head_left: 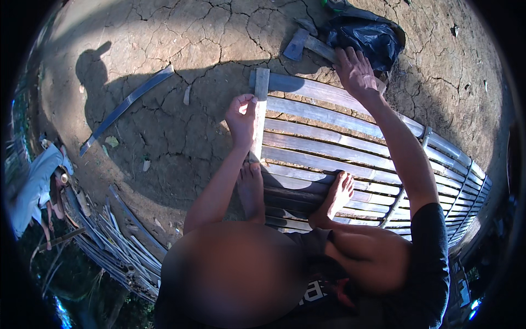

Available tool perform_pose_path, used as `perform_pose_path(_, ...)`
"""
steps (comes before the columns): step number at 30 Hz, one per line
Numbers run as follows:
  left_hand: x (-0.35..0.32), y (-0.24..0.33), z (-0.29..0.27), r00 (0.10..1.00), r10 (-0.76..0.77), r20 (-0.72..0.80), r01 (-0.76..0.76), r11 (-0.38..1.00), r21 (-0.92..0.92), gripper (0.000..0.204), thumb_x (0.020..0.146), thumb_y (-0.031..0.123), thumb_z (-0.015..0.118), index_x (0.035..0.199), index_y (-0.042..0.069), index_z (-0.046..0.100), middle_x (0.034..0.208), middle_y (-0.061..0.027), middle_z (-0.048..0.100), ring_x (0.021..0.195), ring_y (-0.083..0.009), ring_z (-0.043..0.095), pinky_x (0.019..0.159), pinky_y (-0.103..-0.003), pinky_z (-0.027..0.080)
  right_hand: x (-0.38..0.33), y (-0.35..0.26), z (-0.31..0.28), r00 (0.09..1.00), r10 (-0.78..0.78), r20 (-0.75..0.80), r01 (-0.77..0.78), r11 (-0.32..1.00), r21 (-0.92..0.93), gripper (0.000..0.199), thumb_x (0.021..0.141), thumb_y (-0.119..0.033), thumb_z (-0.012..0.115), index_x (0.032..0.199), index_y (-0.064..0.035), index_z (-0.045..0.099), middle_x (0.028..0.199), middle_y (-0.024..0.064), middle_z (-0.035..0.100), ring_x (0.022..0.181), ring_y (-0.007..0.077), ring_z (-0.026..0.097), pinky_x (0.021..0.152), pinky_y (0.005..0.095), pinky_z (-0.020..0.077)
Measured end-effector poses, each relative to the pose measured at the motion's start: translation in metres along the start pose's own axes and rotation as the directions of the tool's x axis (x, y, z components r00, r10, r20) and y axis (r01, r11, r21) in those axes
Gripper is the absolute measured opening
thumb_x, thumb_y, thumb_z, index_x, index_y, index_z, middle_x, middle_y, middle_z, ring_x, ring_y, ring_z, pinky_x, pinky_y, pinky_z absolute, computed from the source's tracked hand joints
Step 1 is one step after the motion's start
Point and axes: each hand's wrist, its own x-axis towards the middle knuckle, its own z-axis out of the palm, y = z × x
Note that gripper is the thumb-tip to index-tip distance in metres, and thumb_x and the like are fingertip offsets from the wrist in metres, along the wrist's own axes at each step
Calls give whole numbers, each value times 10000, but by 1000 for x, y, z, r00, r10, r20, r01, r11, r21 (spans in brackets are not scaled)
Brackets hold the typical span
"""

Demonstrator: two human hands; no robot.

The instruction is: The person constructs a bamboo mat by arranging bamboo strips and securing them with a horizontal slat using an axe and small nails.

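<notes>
My left hand (pixel 241 118) is closed in a pinch beside the upright wooden strip (pixel 262 82) at the left end of a bamboo slat panel (pixel 329 140). Whatever its fingertips hold, if anything, is too small to make out. My right hand (pixel 356 74) stretches out beyond the panel's far edge, fingers extended. It is at the handle end of a hatchet (pixel 320 48), whose head lies on the ground to the left. I cannot tell whether the fingers touch the handle. Just beyond this hand sits a black plastic bag (pixel 368 39).
My bare feet (pixel 337 194) are at the panel, one on its slats. A loose bamboo strip (pixel 127 107) lies on cracked earth (pixel 219 38) to the left. Cut bamboo strips (pixel 118 236) are piled at lower left, near another person in pale clothing (pixel 38 181).
</notes>
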Motion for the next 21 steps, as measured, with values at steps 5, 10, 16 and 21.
perform_pose_path(5,-5,20,7,996,-92,-3,92,995,45,112,897,61,701,982,-6,673,857,-46,684,821,-128,631,771,-302,506,-7,-10,-20,997,62,42,-68,984,162,616,893,-362,687,1381,-62,461,1170,210,508,1014,397,589,849,486,512)
perform_pose_path(10,-2,15,15,992,-130,3,130,991,-39,98,896,39,697,981,-4,678,831,-33,676,789,-104,615,730,-265,503,2,-18,-46,958,186,219,-245,927,285,724,898,-436,667,1453,-63,390,1291,209,463,1011,443,621,905,476,526)
perform_pose_path(16,4,-26,15,990,-102,-93,64,935,-349,78,903,23,684,976,-4,676,826,-19,658,750,-87,594,699,-245,497,-31,-42,-65,946,61,318,-296,560,774,514,970,-393,593,1307,-7,548,750,86,586,695,164,573,631,324,462)
perform_pose_path(21,2,-27,21,991,9,-132,-36,979,-202,72,910,15,666,978,-1,679,841,-13,662,740,-83,591,684,-253,492,-73,-61,-78,895,28,445,-425,358,831,497,1001,-459,537,1163,11,562,630,-2,475,549,73,460,505,269,392)
